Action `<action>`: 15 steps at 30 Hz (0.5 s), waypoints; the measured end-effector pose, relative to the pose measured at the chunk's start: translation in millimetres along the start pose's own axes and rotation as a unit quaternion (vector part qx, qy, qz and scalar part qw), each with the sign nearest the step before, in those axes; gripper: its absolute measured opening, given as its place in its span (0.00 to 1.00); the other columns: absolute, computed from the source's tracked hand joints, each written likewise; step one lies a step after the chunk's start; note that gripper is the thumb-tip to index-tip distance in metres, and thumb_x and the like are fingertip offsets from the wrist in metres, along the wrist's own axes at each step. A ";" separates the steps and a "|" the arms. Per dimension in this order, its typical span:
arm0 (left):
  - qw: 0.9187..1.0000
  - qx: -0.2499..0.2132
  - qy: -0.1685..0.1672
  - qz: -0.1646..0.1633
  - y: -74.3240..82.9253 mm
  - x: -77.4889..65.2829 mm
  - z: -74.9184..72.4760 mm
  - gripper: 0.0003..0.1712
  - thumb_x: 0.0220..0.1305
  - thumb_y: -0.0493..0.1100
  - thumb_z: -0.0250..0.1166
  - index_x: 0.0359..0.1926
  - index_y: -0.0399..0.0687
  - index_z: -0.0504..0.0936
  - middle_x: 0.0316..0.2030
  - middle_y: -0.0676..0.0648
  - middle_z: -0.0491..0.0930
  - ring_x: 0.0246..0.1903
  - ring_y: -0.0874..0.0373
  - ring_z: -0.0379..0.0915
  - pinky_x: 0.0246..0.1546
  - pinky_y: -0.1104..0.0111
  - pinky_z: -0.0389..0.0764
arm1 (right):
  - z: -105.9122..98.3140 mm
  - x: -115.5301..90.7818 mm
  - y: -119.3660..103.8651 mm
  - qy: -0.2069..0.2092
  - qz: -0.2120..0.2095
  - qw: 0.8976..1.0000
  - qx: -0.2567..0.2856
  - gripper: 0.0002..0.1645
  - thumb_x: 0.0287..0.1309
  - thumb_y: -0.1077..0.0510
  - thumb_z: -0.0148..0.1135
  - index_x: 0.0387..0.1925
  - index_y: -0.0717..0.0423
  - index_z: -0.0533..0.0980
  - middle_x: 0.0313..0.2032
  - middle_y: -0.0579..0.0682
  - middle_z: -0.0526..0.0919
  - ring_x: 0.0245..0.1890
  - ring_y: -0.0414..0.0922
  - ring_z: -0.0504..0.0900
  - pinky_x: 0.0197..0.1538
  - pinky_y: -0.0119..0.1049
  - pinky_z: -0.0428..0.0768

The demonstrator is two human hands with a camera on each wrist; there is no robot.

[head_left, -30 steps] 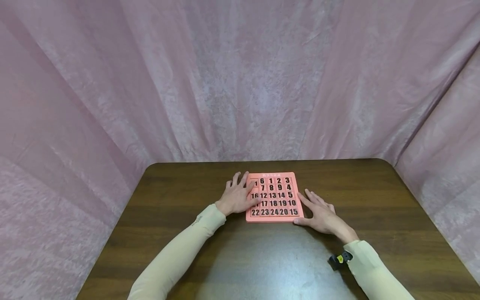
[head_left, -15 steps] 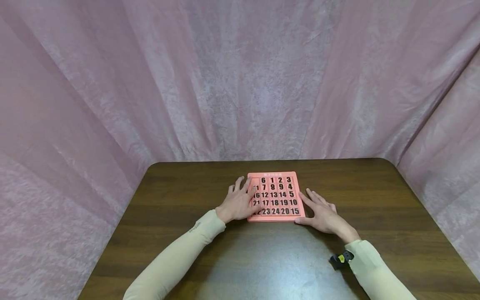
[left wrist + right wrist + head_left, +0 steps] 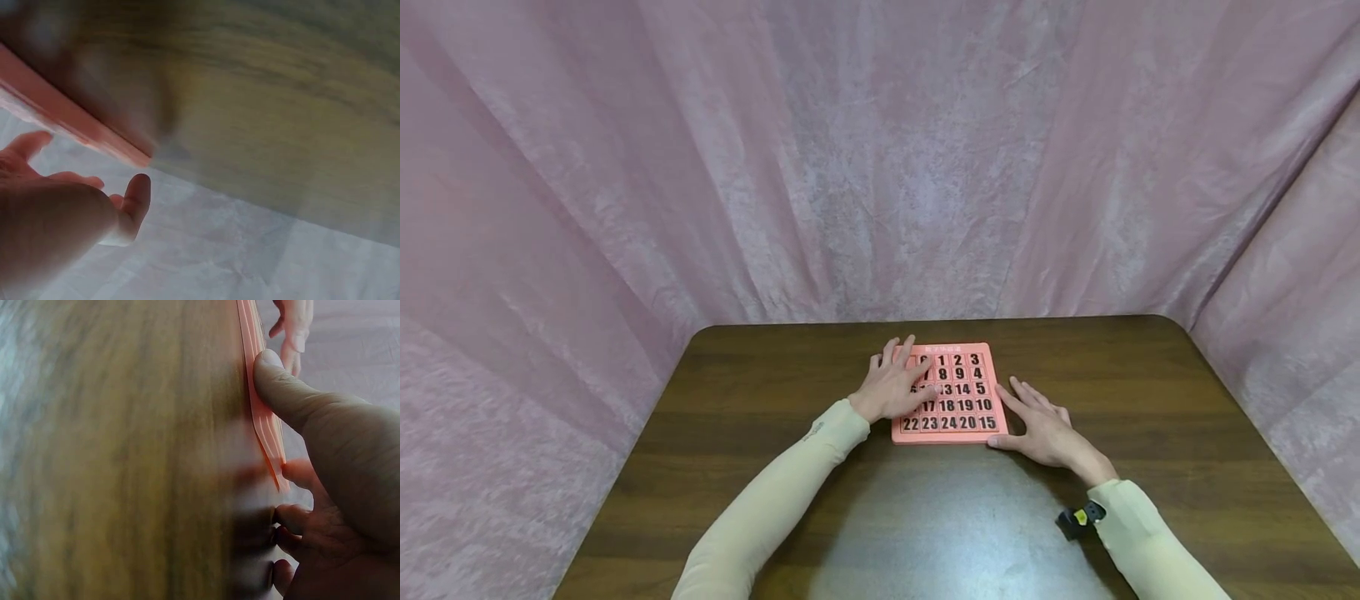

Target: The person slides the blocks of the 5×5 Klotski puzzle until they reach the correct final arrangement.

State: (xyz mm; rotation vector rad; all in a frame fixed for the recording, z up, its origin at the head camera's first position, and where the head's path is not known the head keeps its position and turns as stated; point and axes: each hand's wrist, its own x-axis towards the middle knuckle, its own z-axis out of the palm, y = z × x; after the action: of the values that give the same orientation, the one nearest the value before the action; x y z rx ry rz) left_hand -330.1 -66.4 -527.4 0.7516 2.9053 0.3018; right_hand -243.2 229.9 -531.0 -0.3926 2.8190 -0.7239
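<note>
A pink number board (image 3: 951, 438) lies flat on the desk, near the far edge and a little right of centre. Its square tiles (image 3: 962, 389) carry bold black numbers in rows: 1, 2 and 3 show along the top, and 22, 23, 24, 20 and 15 along the bottom. Pale lettering runs across the far rim.

The left hand (image 3: 891, 390) reaches over the board's upper left part, covering several tiles. Its grip is loose, fingers spread, the thumb over the middle row; whether the fingertips touch the tiles cannot be told.

The right hand (image 3: 1043, 433) braces the near right corner, its grip relaxed and spread: the thumb touches the near edge and the forefinger the right edge, while the other fingers extend beside the board.

Both arms wear pale yellow-green sleeves (image 3: 782, 487). A small black device (image 3: 1067, 523) with a yellow patch sits at the right wrist. Around them stretches the dark, wood-grained desk (image 3: 760, 400), with a pinkish velvety curtain (image 3: 925, 167) hanging behind and at both sides.
</note>
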 end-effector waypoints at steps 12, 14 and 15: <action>1.000 0.000 -0.003 -0.025 -13.2 -6.5 1.4 0.41 0.81 0.74 0.48 0.86 0.69 0.61 0.90 0.37 0.42 0.88 0.33 0.37 0.80 0.32 0.56 | -0.9 -0.7 0.4 0.011 -0.006 1.000 0.002 0.62 0.64 0.31 0.74 0.87 0.51 0.57 0.87 0.66 0.51 0.86 0.71 0.52 0.71 0.77 0.59; 1.000 0.003 -0.001 -0.027 -16.2 -8.3 0.9 0.40 0.81 0.74 0.48 0.86 0.69 0.61 0.90 0.37 0.43 0.88 0.33 0.37 0.79 0.32 0.57 | -0.6 -1.2 1.1 0.013 -0.006 1.000 0.008 0.63 0.62 0.30 0.74 0.87 0.51 0.58 0.87 0.66 0.51 0.86 0.71 0.52 0.71 0.77 0.58; 1.000 0.002 0.000 -0.028 -17.8 -9.3 0.8 0.40 0.81 0.74 0.48 0.86 0.69 0.62 0.90 0.38 0.43 0.88 0.33 0.37 0.79 0.32 0.57 | -0.5 -1.6 1.3 0.014 -0.008 1.000 0.008 0.63 0.62 0.31 0.74 0.87 0.51 0.58 0.87 0.67 0.51 0.85 0.71 0.52 0.71 0.77 0.59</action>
State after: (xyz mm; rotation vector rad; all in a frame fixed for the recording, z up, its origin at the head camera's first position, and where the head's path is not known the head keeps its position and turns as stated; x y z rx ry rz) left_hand -330.2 -86.1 -531.4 0.6692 2.9210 0.2903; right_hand -242.1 231.6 -531.0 -0.4048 2.8367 -0.7616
